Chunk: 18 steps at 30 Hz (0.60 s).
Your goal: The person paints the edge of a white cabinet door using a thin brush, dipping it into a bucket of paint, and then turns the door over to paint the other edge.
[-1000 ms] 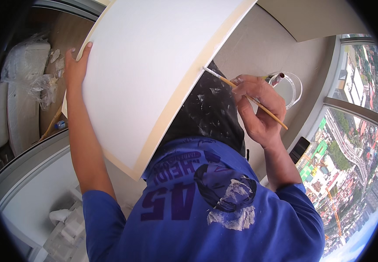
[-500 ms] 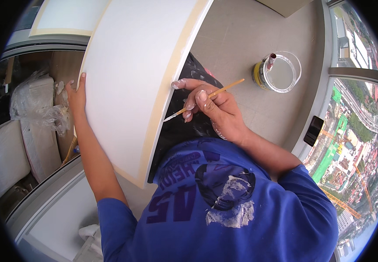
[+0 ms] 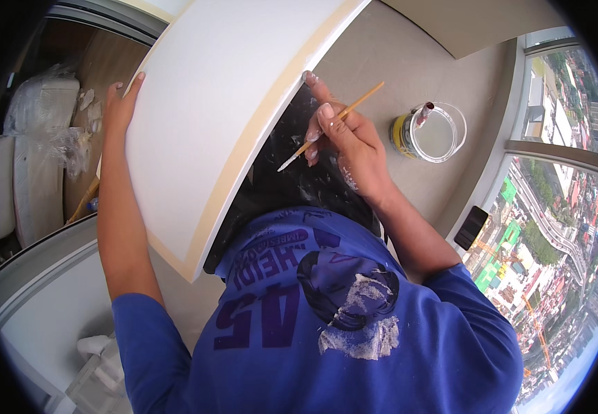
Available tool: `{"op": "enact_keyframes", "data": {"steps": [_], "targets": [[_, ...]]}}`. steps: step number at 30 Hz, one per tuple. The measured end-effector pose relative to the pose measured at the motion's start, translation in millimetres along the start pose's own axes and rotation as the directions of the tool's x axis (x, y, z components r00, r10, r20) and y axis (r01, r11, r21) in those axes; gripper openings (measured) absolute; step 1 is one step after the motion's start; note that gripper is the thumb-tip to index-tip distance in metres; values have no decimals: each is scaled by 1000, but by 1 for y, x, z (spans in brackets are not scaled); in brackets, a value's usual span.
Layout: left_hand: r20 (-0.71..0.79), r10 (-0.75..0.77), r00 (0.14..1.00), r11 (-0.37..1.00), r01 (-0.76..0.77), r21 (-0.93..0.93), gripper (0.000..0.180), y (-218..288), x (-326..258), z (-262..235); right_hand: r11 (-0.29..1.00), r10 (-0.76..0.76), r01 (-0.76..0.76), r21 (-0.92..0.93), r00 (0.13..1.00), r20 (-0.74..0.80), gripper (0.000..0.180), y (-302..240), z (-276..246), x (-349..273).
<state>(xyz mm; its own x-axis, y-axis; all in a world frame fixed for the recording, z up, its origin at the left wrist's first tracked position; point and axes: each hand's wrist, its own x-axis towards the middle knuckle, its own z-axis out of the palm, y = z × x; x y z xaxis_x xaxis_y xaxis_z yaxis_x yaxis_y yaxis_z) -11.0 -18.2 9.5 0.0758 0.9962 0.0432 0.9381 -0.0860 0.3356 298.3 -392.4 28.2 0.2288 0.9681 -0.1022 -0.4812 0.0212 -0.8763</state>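
A long white board, with cream tape along its borders, stands tilted before me. My left hand grips its left edge, thumb on the near side and the other fingers partly hidden. Between the thumb and fingers of my right hand is a thin paintbrush with a wooden handle. White paint coats its bristles, which point down to the left, apart from the board. One outstretched right finger is at the board's right edge, and white smears cover my right fingers.
On the floor to the right stands a paint bucket with a wire handle and a dark-ended tool in it. A phone rests on the ledge by the windows. Plastic-wrapped items lie beyond the frame at left.
The brush tip has come away from the board's right edge. My right hand sits further up along that edge. The whole view has shifted, and the board appears more slanted.
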Motion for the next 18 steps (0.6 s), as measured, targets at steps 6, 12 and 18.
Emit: {"op": "enact_keyframes", "data": {"steps": [6, 12, 18], "targets": [[-1, -19, 1000, 1000, 19, 22, 112, -5, -1, -4, 997, 71, -71, -43, 997, 8, 60, -2, 9, -3], [4, -23, 1000, 999, 23, 49, 113, -11, 1, -2, 994, 108, -107, -34, 994, 15, 60, 0, 19, -10], [-1, -5, 1000, 997, 5, 79, 114, -19, 6, 1, 988, 148, -146, -46, 988, 42, 62, -2, 32, -20]]}}
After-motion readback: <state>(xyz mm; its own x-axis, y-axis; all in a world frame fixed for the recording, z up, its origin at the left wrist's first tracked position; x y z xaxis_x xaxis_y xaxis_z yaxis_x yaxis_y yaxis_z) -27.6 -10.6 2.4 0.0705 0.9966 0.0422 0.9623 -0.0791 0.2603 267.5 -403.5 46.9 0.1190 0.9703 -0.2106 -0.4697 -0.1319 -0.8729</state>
